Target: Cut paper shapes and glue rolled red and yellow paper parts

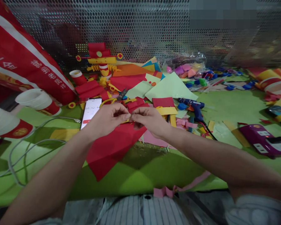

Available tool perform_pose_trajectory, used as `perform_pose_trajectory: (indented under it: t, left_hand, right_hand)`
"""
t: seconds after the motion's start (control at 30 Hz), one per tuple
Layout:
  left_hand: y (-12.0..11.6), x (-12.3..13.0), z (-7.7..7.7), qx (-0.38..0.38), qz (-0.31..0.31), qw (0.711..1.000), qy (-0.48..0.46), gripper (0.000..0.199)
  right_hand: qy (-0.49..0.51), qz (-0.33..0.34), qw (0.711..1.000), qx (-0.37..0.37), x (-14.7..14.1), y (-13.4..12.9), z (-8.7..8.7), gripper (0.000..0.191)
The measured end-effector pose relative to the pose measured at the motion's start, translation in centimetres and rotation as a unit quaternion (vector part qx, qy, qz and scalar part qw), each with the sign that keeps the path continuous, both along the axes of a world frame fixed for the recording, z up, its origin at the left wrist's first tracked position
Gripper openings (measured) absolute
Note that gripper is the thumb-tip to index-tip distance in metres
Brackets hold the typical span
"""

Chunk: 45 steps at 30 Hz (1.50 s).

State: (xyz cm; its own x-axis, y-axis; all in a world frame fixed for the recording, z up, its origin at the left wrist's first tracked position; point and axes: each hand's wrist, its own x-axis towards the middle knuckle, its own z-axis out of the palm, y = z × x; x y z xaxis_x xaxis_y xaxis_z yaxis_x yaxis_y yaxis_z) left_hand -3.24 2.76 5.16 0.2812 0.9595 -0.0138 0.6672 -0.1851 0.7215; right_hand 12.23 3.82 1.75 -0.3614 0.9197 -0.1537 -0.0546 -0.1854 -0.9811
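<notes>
Green table cover [220, 107] is the base layer; a red paper sheet [110, 153] lies on it below the hands, one corner toward the person, with a blue hot-glue gun [197, 111] to the right. Left hand [112, 117] and right hand [151, 120] meet fingertip to fingertip, each pinched; cannot tell what, if anything, they grip. Lit smartphone [91, 109] beside left hand.

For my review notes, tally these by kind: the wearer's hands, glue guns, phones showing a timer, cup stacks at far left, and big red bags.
Hands: 2
Glue gun: 1
Phone showing a timer: 1
Cup stacks at far left: 2
Big red bag: 1
Total: 7
</notes>
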Motion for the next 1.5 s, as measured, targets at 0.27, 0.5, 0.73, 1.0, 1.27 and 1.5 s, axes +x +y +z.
perform_pose_trajectory:
  t: [0.27,0.5,0.73,1.0,1.27,1.5]
  left_hand:
    - [1.5,-2.8,0.9,-0.043,0.073,0.996,0.033,0.009]
    - [2.9,-5.5,0.1,-0.090,0.111,0.989,0.035,0.010]
    - [3.1,-5.4,-0.3,-0.116,0.104,0.987,0.026,0.009]
    - [2.9,-5.0,-0.3,-0.113,0.091,0.989,-0.002,0.008]
    - [3.0,-4.9,-0.8,-0.106,0.067,0.992,-0.006,0.011]
    - [3.2,-5.1,-0.9,-0.104,0.085,0.991,-0.028,0.011]
  right_hand:
    - [-0.124,0.072,0.984,0.109,-1.6,2.8,-1.4,0.009]
    - [-0.414,0.177,0.831,0.327,-1.9,5.4,-1.2,0.013]
    - [-0.523,0.216,0.732,0.379,1.4,5.0,-0.7,0.021]
    - [-0.559,0.206,0.693,0.407,3.1,4.6,-1.3,0.031]
    - [-0.540,0.171,0.692,0.448,2.9,4.8,-2.3,0.022]
    - [-0.513,0.074,0.765,0.382,3.5,5.5,-1.9,0.021]
